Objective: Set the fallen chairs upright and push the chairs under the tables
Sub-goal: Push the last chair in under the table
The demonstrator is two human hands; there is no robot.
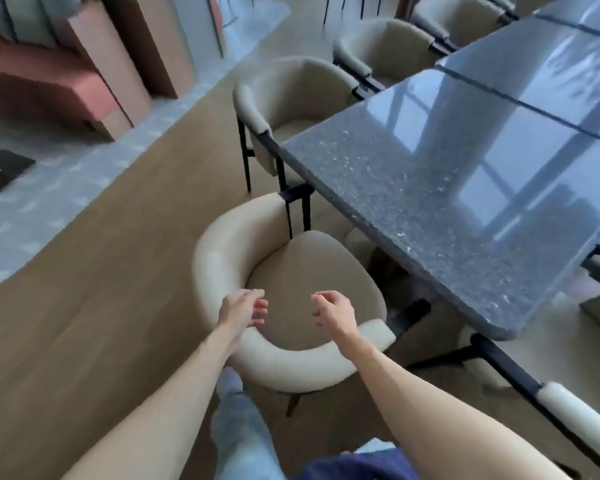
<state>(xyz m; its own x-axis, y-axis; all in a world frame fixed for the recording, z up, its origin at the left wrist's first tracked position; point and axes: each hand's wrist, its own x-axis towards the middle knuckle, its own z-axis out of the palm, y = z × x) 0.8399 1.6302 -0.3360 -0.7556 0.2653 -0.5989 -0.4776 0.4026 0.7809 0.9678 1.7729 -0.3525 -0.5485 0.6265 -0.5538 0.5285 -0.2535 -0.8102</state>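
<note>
Both arms extended forward; left hand and right hand near together, fingers loosely curled, holding nothing.

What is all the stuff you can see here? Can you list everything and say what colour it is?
Nearest chair: one, cream with dark legs, upright, pulled out from the table's near corner.
Other chairs: at least three more, cream, lined along the table's left side.
Armrest: one, cream on a dark frame, lower right, from another chair.
Tables: a row, glossy speckled grey, on the right.
Floor: brown wood, with a pale patterned strip on the left.
Blocks: several, pink and tan, upper left.
Leg: one, in light jeans, bottom centre.
Left hand: open, above the chair's backrest.
Right hand: open, above the seat.
</note>
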